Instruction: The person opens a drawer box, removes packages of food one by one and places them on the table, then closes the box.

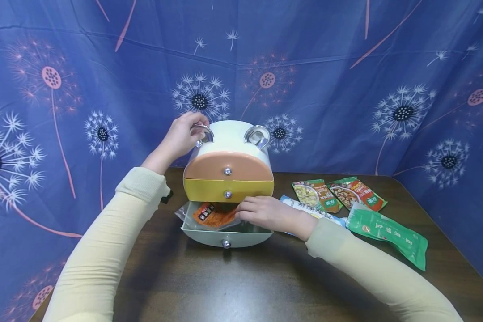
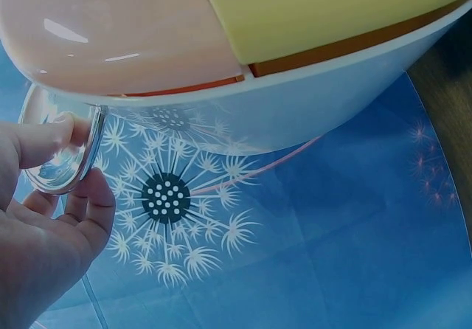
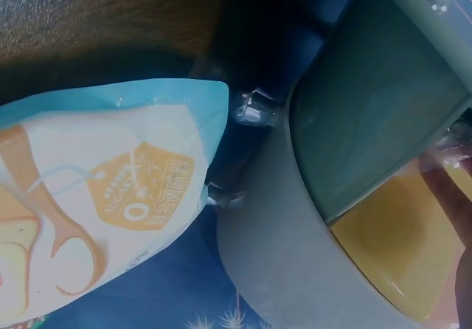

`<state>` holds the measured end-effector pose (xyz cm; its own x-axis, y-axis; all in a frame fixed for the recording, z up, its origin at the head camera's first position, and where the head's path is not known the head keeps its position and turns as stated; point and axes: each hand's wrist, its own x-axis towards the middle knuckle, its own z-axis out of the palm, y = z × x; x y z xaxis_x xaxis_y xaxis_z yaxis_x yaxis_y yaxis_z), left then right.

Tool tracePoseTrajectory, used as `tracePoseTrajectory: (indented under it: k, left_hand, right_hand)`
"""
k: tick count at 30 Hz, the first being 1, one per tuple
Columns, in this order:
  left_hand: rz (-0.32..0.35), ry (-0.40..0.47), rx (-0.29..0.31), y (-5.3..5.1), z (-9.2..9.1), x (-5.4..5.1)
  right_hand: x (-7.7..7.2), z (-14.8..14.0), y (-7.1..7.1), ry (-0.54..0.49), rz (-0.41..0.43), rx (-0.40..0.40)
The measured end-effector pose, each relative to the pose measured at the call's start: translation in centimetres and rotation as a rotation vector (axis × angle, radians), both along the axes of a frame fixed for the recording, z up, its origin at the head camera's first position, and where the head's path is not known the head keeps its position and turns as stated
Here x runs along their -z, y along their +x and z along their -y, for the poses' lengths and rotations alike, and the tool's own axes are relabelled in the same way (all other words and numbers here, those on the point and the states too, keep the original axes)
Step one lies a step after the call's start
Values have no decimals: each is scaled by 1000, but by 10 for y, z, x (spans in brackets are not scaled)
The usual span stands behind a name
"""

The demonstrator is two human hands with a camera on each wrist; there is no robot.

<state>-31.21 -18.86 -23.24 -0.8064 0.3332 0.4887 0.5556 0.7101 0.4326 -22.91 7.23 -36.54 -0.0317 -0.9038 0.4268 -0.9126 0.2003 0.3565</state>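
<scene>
A small white drawer box (image 1: 230,134) with silver ear-shaped rings on top stands on the table. My left hand (image 1: 183,136) grips its left silver ring (image 2: 63,167), thumb on one side and fingers on the other. The pale green bottom drawer (image 1: 209,237) is pulled out. In it lies an orange packet (image 1: 213,218) in clear plastic, whose left end sticks out over the drawer's side. At the packet's right end my right hand (image 1: 271,214) pinches the plastic; its fingertips are partly hidden. Above, the yellow drawer (image 1: 207,190) and the peach drawer (image 1: 205,167) are closed.
Right of the box lie a white and blue pouch (image 3: 140,196), a green pouch (image 1: 390,232) and two seasoning packets, one orange-green (image 1: 315,194) and one red-green (image 1: 358,192). A blue dandelion-print cloth (image 1: 326,89) hangs behind the brown table (image 1: 233,286).
</scene>
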Motion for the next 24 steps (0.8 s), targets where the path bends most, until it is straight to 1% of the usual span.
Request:
tracePoseTrajectory:
  k: [5,11,20,24]
  left_hand:
    - [2,1,1,1,-1,-1]
    - [5,0,-1,1,-1,0]
    - [9,6,-8,1,-1,0]
    - [7,3,-7,1,-1,1]
  right_hand:
    - [-2,-2,4,-49,16,-29]
    - [-7,-3,12,-105,11,-61]
    - [-18,-2,25,-179,-30,-122]
    - [-25,-4,30,-200,-65,-147]
